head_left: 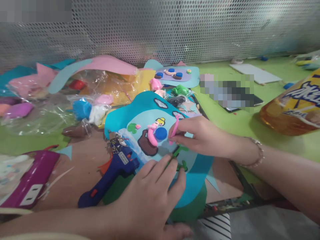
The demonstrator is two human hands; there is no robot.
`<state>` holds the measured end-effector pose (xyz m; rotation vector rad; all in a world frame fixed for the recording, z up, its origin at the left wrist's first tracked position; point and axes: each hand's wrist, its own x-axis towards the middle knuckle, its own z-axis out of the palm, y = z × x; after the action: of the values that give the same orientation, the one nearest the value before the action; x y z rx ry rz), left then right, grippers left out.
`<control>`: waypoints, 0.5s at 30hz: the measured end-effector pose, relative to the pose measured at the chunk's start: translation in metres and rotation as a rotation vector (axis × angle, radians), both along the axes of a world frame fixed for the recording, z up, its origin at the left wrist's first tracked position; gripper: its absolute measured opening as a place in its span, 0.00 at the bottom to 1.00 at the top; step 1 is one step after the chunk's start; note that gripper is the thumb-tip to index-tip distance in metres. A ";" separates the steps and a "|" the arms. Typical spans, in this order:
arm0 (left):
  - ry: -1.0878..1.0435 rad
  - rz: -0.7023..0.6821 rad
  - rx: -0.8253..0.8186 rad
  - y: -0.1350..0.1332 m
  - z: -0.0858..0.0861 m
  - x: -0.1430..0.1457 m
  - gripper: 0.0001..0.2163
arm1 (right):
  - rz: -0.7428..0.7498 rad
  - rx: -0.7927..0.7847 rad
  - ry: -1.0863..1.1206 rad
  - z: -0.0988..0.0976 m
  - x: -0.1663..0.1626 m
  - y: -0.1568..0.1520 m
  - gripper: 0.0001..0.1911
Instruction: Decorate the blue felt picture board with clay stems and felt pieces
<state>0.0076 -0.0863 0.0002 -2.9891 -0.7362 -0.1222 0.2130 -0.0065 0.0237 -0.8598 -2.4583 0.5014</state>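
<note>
My right hand (193, 135) pinches a thin pink plastic clay tool (176, 126) upright over a layered foam-sheet picture. Spread fingers of my left hand (155, 190) rest flat on the lower part of the picture. Its pale blue panel (135, 116) sits on a teal backing (200, 173). On the panel, a pink and yellow clay figure (153, 131) leans over a brown clay shape (147, 143). Between the figure and the tool lies a round blue clay piece (161, 133). Green clay leaves (183, 165) lie close to my left fingertips, partly hidden by them.
A dark blue tool resembling a glue gun (107, 181) lies left of the picture. Bagged clay (82, 108) and foam offcuts (107, 65) lie behind. A second picture (193, 75), a phone (247, 98) and a yellow snack package (295, 106) are farther back and right.
</note>
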 end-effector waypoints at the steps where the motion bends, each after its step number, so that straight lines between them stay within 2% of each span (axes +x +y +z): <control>1: -0.013 -0.003 0.028 -0.001 -0.001 0.000 0.33 | 0.034 -0.012 0.006 0.000 0.000 0.000 0.05; 6: -0.075 0.002 0.142 -0.005 -0.005 0.003 0.31 | 0.193 -0.077 0.016 0.002 0.001 0.000 0.03; 15: -0.083 0.010 0.139 -0.007 -0.002 0.005 0.31 | 0.223 -0.132 0.027 0.002 0.000 -0.001 0.05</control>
<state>0.0121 -0.0930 -0.0017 -2.8634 -0.7188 -0.2864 0.2126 -0.0078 0.0259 -0.6266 -2.5319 0.7558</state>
